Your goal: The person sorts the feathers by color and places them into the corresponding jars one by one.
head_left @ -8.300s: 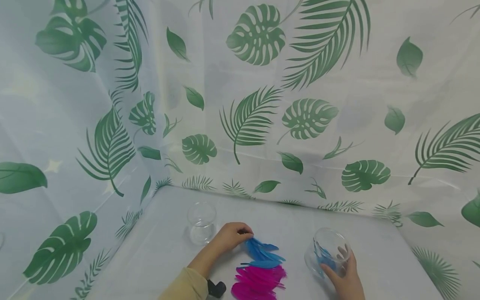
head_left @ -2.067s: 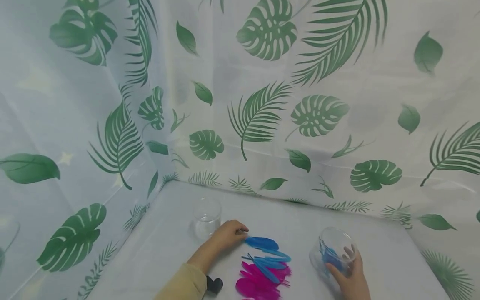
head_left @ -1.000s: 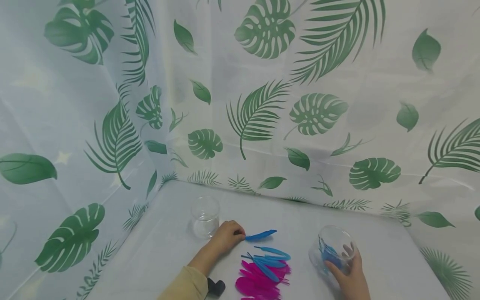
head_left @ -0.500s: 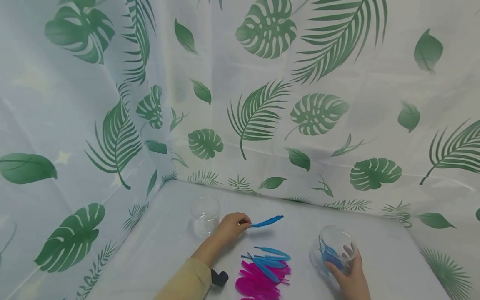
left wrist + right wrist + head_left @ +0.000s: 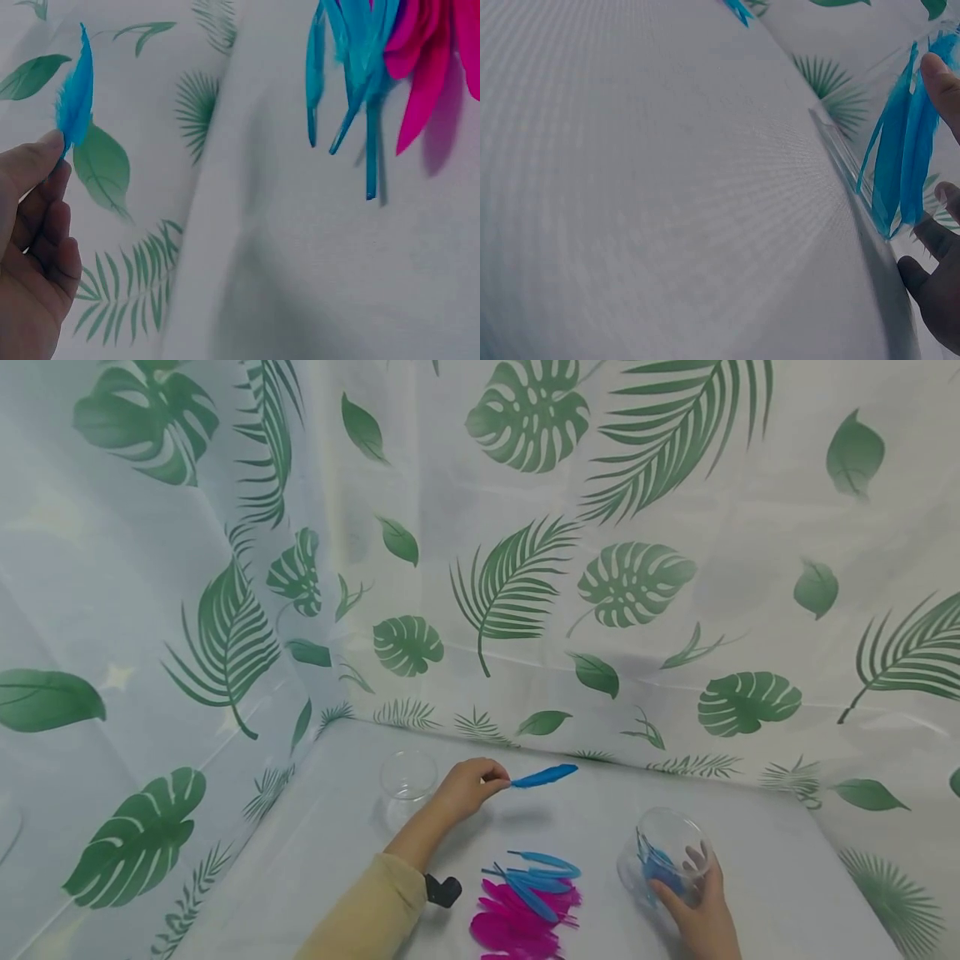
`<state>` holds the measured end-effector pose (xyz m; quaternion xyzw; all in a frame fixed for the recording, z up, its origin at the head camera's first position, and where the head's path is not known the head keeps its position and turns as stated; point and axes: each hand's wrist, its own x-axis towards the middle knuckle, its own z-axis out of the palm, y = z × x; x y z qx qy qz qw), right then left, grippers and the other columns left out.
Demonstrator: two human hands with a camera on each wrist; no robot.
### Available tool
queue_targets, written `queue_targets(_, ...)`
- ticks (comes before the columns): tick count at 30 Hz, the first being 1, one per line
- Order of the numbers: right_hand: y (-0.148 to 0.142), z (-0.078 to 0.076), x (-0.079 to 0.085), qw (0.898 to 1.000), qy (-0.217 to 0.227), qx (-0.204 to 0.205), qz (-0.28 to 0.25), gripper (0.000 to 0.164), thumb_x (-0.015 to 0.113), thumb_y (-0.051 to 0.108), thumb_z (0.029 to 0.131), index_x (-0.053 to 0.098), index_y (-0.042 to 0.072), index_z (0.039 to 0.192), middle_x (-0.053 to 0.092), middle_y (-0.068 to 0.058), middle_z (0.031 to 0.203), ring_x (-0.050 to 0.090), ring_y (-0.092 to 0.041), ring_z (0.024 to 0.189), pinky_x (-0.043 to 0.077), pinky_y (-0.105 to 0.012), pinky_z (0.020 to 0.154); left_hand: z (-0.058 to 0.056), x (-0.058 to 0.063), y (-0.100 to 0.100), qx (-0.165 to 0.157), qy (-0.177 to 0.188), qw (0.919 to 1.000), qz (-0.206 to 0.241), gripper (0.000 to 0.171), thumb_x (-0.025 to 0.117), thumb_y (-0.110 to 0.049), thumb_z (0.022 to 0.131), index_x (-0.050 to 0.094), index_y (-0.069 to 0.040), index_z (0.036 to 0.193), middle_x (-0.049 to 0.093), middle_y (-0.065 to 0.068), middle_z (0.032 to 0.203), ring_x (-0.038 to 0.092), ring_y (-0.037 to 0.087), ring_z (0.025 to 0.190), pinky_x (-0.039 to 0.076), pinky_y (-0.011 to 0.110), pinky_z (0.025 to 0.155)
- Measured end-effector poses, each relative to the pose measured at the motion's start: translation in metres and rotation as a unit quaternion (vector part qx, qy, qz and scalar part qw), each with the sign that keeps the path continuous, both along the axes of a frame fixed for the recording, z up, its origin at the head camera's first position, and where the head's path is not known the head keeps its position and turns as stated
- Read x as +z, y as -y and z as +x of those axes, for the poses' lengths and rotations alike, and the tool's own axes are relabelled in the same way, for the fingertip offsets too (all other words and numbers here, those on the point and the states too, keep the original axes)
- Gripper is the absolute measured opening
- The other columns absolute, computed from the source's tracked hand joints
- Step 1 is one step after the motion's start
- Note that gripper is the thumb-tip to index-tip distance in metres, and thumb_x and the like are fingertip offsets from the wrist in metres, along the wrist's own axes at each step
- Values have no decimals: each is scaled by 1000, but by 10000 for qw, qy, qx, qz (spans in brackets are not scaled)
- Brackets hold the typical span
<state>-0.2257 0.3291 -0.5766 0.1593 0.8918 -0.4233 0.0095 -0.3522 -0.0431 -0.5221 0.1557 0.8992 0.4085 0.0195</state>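
Note:
My left hand [image 5: 467, 789] pinches a blue feather [image 5: 546, 776] by its quill, raised above the table, the feather pointing right. In the left wrist view the same feather [image 5: 76, 97] stands upright between thumb and forefinger. My right hand [image 5: 701, 906] grips the side of a clear glass cup [image 5: 663, 827] on the right, its thumb in front and fingers behind. Several blue feathers [image 5: 660, 868] stand inside that cup; the right wrist view shows these feathers [image 5: 904, 150] through the clear wall. On the table between the hands lie loose blue feathers [image 5: 543, 881] over a pile of magenta feathers [image 5: 517, 922].
Another clear glass cup [image 5: 407, 777] stands at the back left, partly behind the left forearm. A black object [image 5: 444, 891] shows at the left sleeve's cuff. Leaf-printed curtains [image 5: 525, 593] rise behind and to the left of the white table [image 5: 600, 910].
Blue feathers have left the table pile. My left hand has lifted one blue feather off the table, upward and away toward the back. The right hand keeps holding its cup.

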Motion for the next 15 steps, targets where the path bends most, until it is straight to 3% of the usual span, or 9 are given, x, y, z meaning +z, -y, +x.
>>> queue_targets(5,1,0,1,10000,15,-8,14,126,70,64,80,-24,24,155,4,-20,165,20,-55,142,21,-70,112,-2,8,-1,-21,-13,9998,181,6,65,-36,95,69,-31,96,64,-15,91,56,6,87,51,23,75)
queue_targets(15,1,0,0,10000,61,-22,20,128,69,67,79,-24,24,154,4,-21,165,18,-55,143,20,-69,113,-4,34,-16,-420,-326,9978,389,10,63,-36,96,70,-29,99,65,-15,94,58,5,86,51,22,72)
